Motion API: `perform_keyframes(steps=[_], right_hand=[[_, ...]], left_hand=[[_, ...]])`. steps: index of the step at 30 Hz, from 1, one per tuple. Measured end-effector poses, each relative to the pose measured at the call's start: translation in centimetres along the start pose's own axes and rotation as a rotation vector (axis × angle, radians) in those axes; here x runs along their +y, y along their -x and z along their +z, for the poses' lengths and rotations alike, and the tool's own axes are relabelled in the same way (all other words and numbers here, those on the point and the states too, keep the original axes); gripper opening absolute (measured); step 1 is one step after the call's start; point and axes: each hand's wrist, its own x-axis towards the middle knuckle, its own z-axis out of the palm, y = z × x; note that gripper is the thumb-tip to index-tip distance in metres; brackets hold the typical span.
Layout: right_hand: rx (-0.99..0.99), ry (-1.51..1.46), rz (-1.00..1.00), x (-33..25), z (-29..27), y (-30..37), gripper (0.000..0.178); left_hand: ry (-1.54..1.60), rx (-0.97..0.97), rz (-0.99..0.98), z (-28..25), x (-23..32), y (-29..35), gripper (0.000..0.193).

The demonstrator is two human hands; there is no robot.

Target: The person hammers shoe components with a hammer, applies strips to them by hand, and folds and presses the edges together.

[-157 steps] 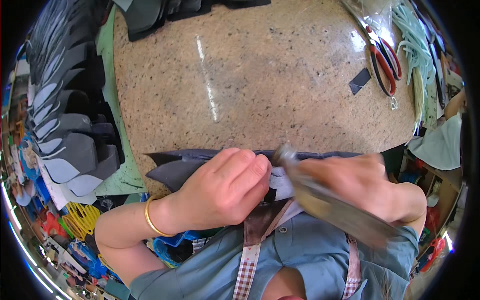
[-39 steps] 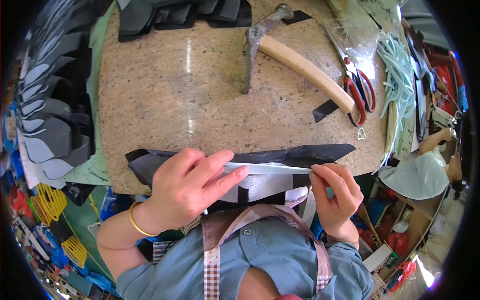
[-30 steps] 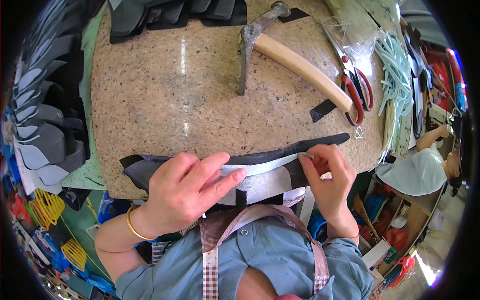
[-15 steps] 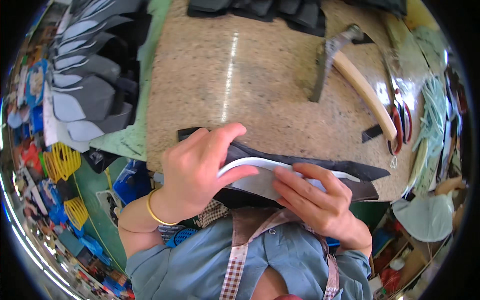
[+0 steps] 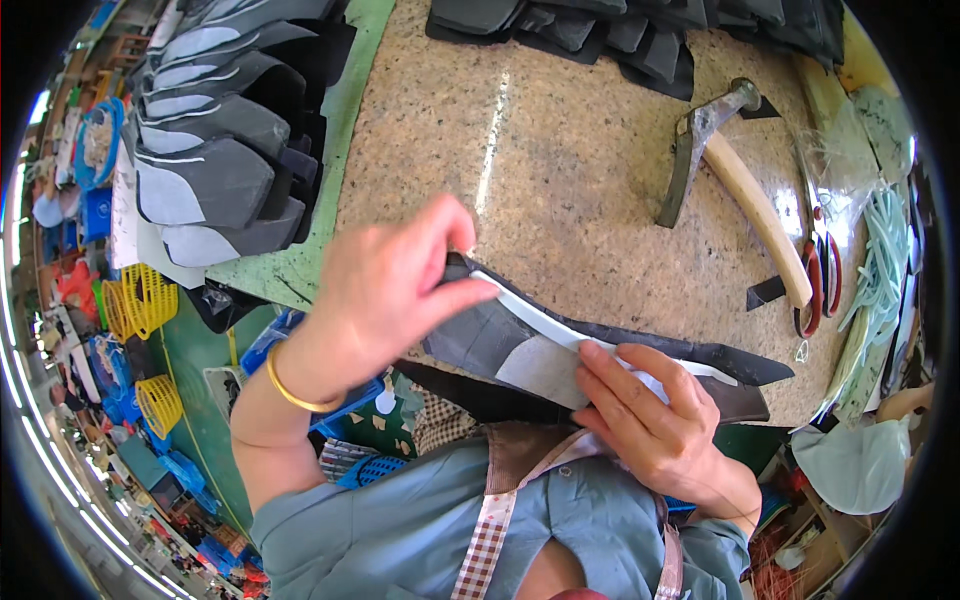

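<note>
A long dark grey and black piece of sheet material [image 5: 470, 338] with a light grey patch lies slanting along the near edge of the worktop. A narrow white strip [image 5: 545, 322] runs along its far side. My left hand [image 5: 385, 275], with a yellow bangle at the wrist, has thumb and forefinger closing at the strip's left end; the hand hides part of the grip. My right hand [image 5: 650, 415] has its fingers pressed together on the piece right of the patch, over the strip's near side. Its thumb is mostly hidden.
Beyond my hands is a speckled stone worktop [image 5: 430, 150]. On its right lie a wooden-handled hammer [image 5: 755, 205], red-handled scissors [image 5: 820, 275] and pale green strips [image 5: 880, 245]. Stacked grey-and-black pieces [image 5: 205, 185] stand far left; more dark pieces [image 5: 600, 30] line the back.
My left hand has moved slightly up, and the white strip, arched before, now lies straighter along the piece. More of the dark left part shows. The whole view has shifted.
</note>
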Motion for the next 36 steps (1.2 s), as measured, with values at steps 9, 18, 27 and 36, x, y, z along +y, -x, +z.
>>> perform_keyframes(steps=[9,18,27,36], right_hand=[[-0.034,-0.239,-0.021,1.6,-3.2,-0.8,0.052],[0.063,0.044,-0.058,-0.1,1.4,2.1,0.046],[0.167,0.092,0.033,-0.5,2.0,3.3,0.045],[0.265,-0.032,-0.085,1.4,2.0,4.4,0.028]], left_hand=[[-0.287,0.124,0.741,2.2,4.7,3.2,0.032],[-0.091,0.122,0.621,1.1,5.0,3.0,0.041],[0.005,-0.142,0.509,3.6,5.1,-4.6,0.035],[-0.445,0.002,0.637,6.9,6.5,3.7,0.026]])
